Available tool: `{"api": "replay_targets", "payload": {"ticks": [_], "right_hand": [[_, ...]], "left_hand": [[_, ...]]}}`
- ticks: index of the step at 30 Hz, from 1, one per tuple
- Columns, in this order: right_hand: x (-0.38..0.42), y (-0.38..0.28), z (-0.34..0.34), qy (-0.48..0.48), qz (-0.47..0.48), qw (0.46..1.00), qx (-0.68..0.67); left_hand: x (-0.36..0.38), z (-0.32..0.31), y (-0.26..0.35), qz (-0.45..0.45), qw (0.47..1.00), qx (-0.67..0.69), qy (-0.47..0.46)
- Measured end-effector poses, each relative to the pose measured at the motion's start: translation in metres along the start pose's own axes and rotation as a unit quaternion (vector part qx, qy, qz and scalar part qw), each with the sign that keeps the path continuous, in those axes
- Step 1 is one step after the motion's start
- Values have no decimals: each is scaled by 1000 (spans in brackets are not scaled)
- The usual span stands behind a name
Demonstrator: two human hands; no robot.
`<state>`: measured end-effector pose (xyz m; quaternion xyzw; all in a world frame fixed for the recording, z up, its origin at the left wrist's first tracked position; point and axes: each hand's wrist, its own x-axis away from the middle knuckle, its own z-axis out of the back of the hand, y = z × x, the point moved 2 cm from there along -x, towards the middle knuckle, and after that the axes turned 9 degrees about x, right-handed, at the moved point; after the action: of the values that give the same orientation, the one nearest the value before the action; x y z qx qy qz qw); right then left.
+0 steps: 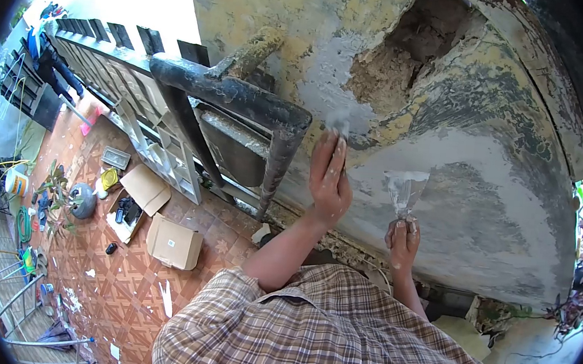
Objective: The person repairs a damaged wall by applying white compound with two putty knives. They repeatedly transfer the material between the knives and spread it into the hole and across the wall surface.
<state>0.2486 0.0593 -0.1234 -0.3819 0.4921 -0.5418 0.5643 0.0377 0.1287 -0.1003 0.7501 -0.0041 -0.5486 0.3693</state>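
Note:
My left hand (330, 182) is closed around a small putty knife (340, 125), its blade against the wall and partly blurred. Smeared grey putty (326, 80) covers the wall just above it. Lower and to the right, my right hand (403, 243) grips the handle of a wider putty knife (407, 187), blade pointing up, with pale putty on it. Both hands have white specks on the fingers. The wall (472, 199) is patched grey over worn yellow paint, and a deep broken hole (401, 59) opens above my hands.
A black pipe frame (236, 96) juts out left of my left hand, beside a metal gate (127, 71). Cardboard boxes (173, 242), a round pot (82, 200) and a bucket (16, 182) stand on the tiled floor (105, 290). Another person (53, 64) is at the far left.

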Motion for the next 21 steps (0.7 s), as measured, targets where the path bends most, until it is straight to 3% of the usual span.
{"api": "replay_targets", "payload": {"ticks": [6,13,21], "right_hand": [[16,-3,-3,3,-28,999,-30],[21,-2,-5,-22,-35,999,-15],[18,-3,-6,-14,-59,997,-39]], "left_hand": [[-10,-16,-23,-8,997,-52,63],[-27,-26,-43,-29,995,-77,63],[11,-24,-50,-49,994,-92,-35]]}}
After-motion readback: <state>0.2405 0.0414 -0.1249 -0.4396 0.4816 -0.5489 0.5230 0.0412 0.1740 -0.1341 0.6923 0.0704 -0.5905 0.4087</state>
